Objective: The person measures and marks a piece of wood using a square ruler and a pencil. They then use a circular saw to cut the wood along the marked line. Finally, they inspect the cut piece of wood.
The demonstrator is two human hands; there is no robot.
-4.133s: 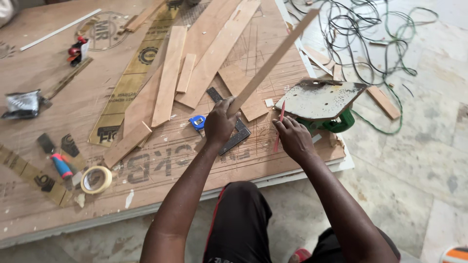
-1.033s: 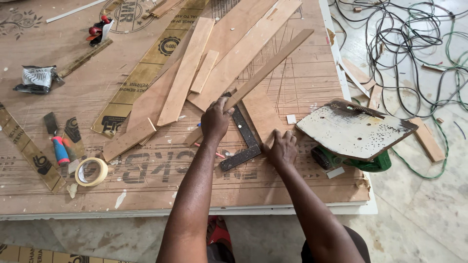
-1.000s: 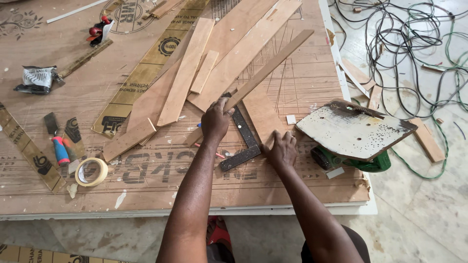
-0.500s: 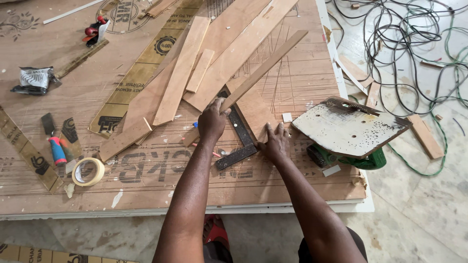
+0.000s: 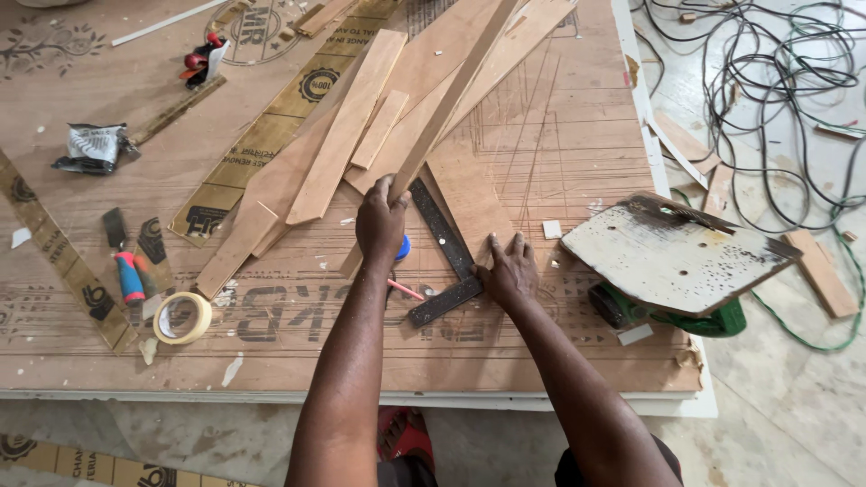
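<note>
My left hand (image 5: 381, 224) grips the near end of a long thin wooden strip (image 5: 451, 95) that slants up and away to the right over the plywood board. My right hand (image 5: 507, 269) rests flat, fingers spread, on a triangular plywood piece (image 5: 469, 203), touching the corner of a dark metal try square (image 5: 444, 252) that lies beside it. A pink pencil (image 5: 406, 289) and a small blue object (image 5: 403, 247) lie just under my left hand.
Several wood offcuts (image 5: 347, 126) are piled at the board's middle. A tape roll (image 5: 182, 317), a red-and-blue tool (image 5: 130, 276) and a crumpled wrapper (image 5: 90, 147) lie left. A green power tool with a worn wooden plate (image 5: 672, 261) sits right; tangled cables (image 5: 767, 72) cover the floor.
The long strip has swung from lying low toward the right to pointing more steeply away, lifted by my left hand. My right hand stayed pressed beside the square.
</note>
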